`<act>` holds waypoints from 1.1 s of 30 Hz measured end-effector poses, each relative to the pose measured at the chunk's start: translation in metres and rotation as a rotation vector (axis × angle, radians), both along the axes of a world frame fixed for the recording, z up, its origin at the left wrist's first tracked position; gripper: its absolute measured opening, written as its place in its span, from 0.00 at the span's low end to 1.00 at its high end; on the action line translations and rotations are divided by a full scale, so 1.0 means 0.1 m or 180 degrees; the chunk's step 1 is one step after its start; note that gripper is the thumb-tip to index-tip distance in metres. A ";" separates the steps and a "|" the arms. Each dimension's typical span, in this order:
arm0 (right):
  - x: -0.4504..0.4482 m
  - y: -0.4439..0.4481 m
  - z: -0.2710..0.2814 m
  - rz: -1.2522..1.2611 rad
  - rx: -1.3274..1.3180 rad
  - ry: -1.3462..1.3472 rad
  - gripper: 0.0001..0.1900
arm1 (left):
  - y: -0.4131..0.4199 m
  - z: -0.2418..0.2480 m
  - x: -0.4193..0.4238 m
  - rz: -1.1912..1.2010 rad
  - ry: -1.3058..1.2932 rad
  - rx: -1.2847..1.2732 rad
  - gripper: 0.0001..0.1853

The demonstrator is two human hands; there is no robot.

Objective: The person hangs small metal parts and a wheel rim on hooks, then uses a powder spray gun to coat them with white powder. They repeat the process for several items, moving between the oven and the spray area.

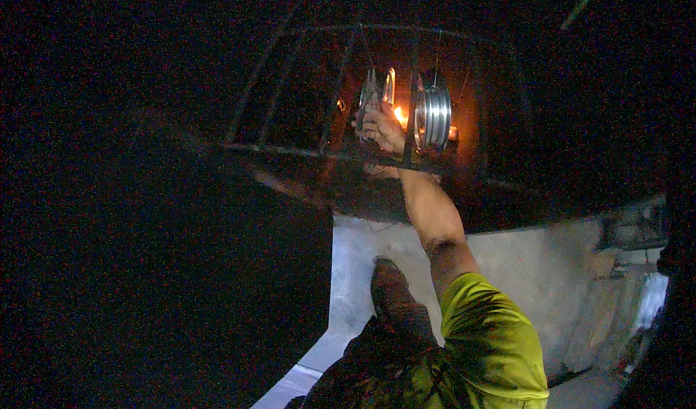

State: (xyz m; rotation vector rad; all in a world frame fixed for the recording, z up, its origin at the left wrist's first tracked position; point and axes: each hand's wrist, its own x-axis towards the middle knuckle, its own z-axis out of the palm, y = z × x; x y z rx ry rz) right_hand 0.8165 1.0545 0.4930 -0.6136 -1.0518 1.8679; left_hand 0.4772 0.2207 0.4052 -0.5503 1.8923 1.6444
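My right hand [382, 129] is raised among dark metal bars, with its fingers closed around a grey metal tool [371, 85] with narrow tips pointing up, possibly pliers. Just to the right of the hand, a shiny, grooved stack of metal rings or a ribbed drum [436, 118] hangs behind a bar. A curved metal edge [390, 85] beside the tool catches orange light. Behind the hand is a bright orange glow [401, 116]. My left hand is not in view. A pale patch below the lower bar is too blurred to identify.
A dark metal frame [293, 151] with upright bars surrounds the hand. Thin wires or rods hang from its upper rail. Below lie a pale floor [516, 267] and my shoe [390, 284]. Blurred objects stand at the far right, and the left side is very dark.
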 end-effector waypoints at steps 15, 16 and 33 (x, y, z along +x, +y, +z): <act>-0.28 1.02 -0.14 -0.0290 -0.0442 -0.0003 0.18 | 1.60 0.41 -0.12 -0.0109 -0.0309 -0.0075 0.24; -0.35 1.04 -0.21 -0.0397 -0.0443 0.0049 0.18 | 1.67 0.38 -0.21 -0.0106 -0.0322 -0.0090 0.23; -1.60 -1.66 -1.34 -0.1070 -0.0049 0.0234 0.16 | 0.87 -1.34 -3.11 -0.1064 -0.0368 0.0009 0.22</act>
